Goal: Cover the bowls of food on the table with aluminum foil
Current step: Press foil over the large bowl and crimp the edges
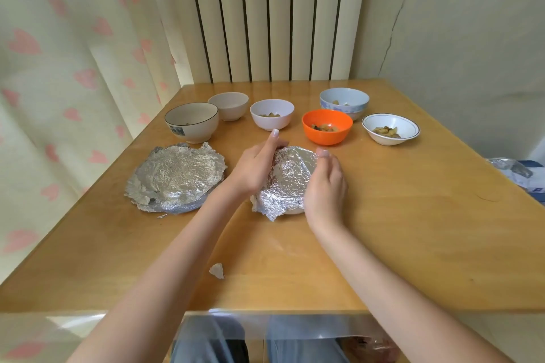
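Note:
A foil-covered bowl (287, 180) sits mid-table between my hands. My left hand (255, 166) cups its left side, fingers wrapped against the foil. On its right side, my right hand (326, 183) presses the foil down along the rim. Left of it lies another dish wrapped in crinkled foil (177, 177). Behind stand several uncovered bowls: a black-rimmed white one (191, 122), a beige one (228, 106), a white one (272, 114), an orange one (327, 127), a blue-patterned one (344, 103) and a shallow white one (390, 129).
A small torn foil scrap (216, 270) lies near the wooden table's (413, 230) front edge. A foil roll package (519, 175) shows at the right edge. A curtain hangs left; a radiator stands behind the table.

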{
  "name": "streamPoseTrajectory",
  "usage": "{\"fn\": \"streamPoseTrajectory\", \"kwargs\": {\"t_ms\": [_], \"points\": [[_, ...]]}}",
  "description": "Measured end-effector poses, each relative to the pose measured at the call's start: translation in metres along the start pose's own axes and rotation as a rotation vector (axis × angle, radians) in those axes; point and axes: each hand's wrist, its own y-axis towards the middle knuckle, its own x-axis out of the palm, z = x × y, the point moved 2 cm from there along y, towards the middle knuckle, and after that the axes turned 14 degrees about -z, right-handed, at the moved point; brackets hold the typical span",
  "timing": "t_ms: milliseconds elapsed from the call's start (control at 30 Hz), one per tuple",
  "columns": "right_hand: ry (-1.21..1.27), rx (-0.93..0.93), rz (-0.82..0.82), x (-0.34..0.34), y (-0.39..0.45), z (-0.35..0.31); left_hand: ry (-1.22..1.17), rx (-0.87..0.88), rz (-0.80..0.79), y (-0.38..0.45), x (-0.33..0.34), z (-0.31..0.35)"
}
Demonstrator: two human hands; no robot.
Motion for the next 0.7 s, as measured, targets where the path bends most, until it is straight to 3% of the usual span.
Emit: {"fn": "streamPoseTrajectory", "kwargs": {"t_ms": [300,467,700], "points": [[-0.194,-0.048,-0.254,-0.015,0.015,-0.002,0.068,-0.042,0.150,-0.014,0.014,0.011],[-0.228,0.062,-0.466,-0.029,0.035,-0.010,0.148,0.010,0.093,-0.019,0.004,0.011],[-0.566,-0.083,-0.629,-0.006,0.047,-0.019,0.092,0.101,-0.062,0.003,-0.005,0.010]]}}
